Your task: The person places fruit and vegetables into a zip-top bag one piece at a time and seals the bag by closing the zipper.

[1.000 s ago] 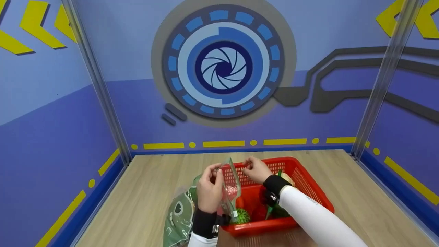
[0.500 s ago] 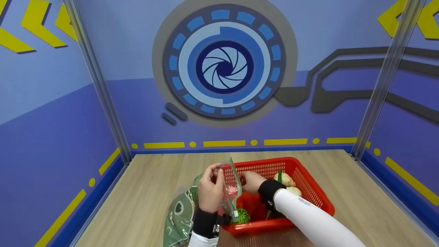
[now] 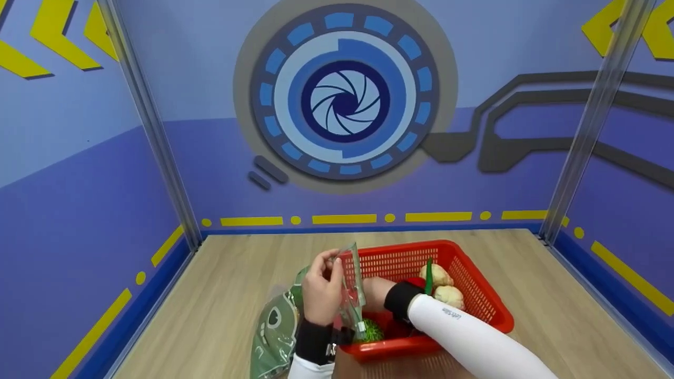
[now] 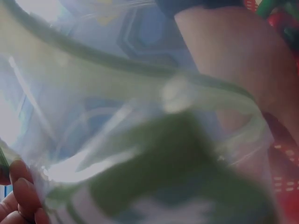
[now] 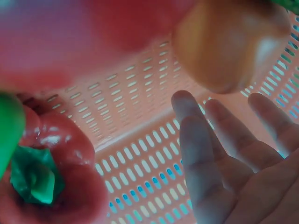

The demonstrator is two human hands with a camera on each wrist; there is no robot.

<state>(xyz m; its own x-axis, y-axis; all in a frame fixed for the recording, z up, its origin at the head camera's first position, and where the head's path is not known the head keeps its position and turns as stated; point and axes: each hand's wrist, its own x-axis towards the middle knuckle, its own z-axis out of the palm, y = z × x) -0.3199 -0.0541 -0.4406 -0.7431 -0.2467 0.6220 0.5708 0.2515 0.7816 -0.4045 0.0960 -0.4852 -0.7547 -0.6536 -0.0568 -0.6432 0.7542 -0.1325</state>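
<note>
- Head view: left hand [image 3: 322,292] pinches the rim of a green-printed clear bag [image 3: 274,329]; the bag's printed part lies on the worktop [image 3: 226,300], left of the red basket [image 3: 403,346], its clear edge over the basket's left side.
- Same view: right hand [image 3: 376,292] reaches down into the basket, just right of the bag's edge; its fingertips are hidden here.
- Basket contents: spiky green item [image 3: 373,331] near left; two cream-coloured lumps [image 3: 448,298] far right, a long green pepper [image 3: 428,276] upright beside them.
- Left wrist view: clear film fills most of the frame, blurred; left fingers [image 4: 25,189] at its edge, right forearm beyond.
- Right wrist view: right fingers [image 5: 201,158] extended and slightly spread, holding nothing, just below a glossy orange item [image 5: 219,46]; red pepper [image 5: 70,163] with green stem at left.
</note>
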